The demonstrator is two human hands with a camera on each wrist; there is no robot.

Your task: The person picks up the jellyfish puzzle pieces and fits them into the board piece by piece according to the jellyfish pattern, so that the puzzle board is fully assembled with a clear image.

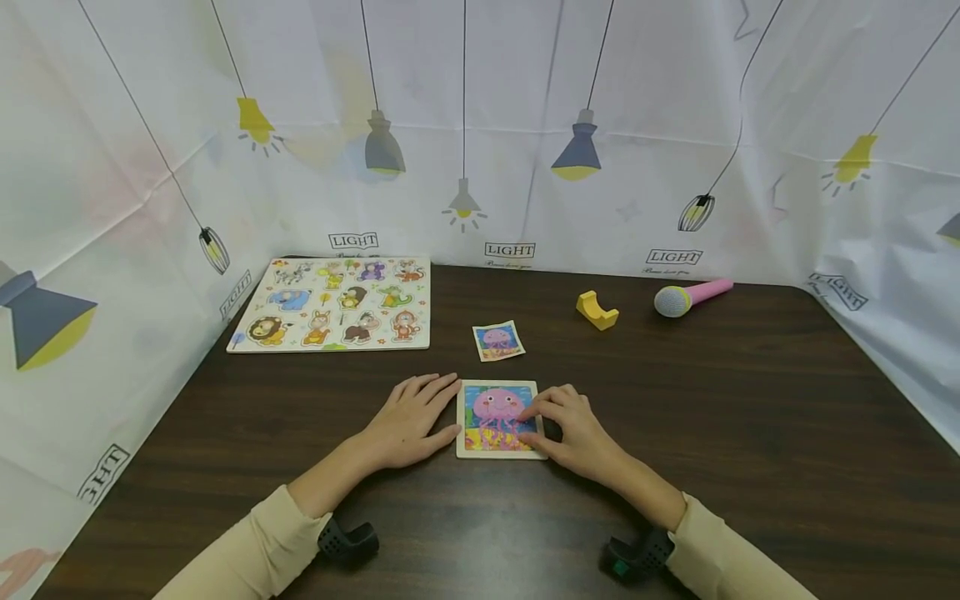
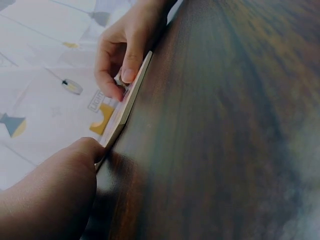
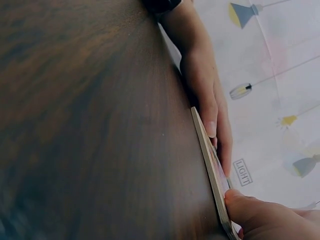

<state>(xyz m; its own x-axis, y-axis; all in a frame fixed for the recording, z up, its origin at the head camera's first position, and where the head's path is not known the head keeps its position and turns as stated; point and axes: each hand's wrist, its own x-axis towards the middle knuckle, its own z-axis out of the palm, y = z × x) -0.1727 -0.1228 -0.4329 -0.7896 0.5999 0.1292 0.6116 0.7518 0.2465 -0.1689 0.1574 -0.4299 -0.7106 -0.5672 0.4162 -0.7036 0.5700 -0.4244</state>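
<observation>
A square jigsaw puzzle (image 1: pixel 498 408) in a pale wooden tray lies before me, showing a pink jellyfish on blue. My left hand (image 1: pixel 416 421) rests flat at its left side, fingers extended, thumb and fingertips touching the tray's edge. Over the puzzle's right side, my right hand (image 1: pixel 573 433) has bent fingers, with thumb and index finger close together. The left wrist view shows a small pale-edged puzzle piece (image 2: pixel 120 79) pinched between them, mostly hidden by the fingers. Seen edge-on in the right wrist view, the wooden tray (image 3: pixel 209 162) lies flat on the table.
Behind the puzzle lies a small jellyfish picture card (image 1: pixel 498 341). A large animal puzzle board (image 1: pixel 337 304) sits at back left. Toward the back right are a yellow curved block (image 1: pixel 597 312) and a pink toy microphone (image 1: pixel 692 297). A lamp-print curtain (image 1: pixel 495 92) borders the dark table (image 1: pixel 750 408).
</observation>
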